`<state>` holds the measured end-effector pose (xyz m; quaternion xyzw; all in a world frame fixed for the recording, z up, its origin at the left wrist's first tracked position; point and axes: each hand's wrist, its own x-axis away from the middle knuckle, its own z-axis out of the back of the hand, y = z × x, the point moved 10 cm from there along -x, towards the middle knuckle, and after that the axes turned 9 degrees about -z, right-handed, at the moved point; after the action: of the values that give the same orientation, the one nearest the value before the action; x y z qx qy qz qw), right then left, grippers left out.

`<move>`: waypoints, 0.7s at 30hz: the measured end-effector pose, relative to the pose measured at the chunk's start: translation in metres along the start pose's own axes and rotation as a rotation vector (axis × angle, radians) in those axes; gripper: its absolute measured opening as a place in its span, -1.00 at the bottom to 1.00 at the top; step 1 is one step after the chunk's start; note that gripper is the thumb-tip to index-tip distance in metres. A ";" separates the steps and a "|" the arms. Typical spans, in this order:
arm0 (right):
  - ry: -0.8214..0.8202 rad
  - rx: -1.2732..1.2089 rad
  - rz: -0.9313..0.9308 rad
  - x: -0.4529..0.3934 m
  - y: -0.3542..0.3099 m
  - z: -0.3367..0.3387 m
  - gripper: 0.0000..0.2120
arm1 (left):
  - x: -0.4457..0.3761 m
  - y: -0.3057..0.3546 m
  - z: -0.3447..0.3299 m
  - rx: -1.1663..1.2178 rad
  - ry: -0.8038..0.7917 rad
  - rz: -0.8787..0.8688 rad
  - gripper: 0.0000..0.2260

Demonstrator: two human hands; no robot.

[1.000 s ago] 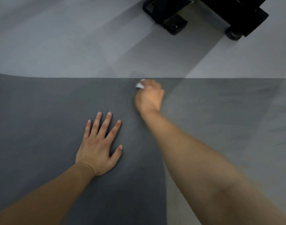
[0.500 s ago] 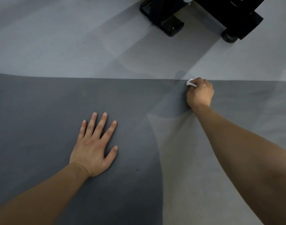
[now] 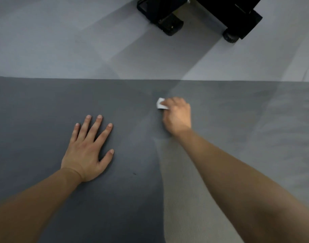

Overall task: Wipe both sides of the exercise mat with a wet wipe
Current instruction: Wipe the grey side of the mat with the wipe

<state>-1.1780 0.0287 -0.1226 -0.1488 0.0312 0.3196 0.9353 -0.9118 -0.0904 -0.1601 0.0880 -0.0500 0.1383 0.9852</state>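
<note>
A white wet wipe [image 3: 161,103], mostly hidden, is gripped by the right hand [image 3: 177,116] on the grey exercise mat [image 3: 45,106]; the left hand [image 3: 88,149] is pressed flat, fingers spread.

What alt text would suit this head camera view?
A person's right hand rubs a white wet wipe across a grey exercise mat, while the left hand lies flat on it. Beyond the mat stands black wheeled equipment.
</note>
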 end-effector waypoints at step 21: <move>-0.528 0.181 -0.139 0.072 -0.008 0.075 -0.83 | -0.005 0.026 0.042 -0.114 -0.432 0.002 -0.41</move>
<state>-1.1187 0.0875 -0.0596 0.0218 -0.1954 0.2785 0.9401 -0.9268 -0.0751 -0.1158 0.0598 -0.2679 0.1142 0.9548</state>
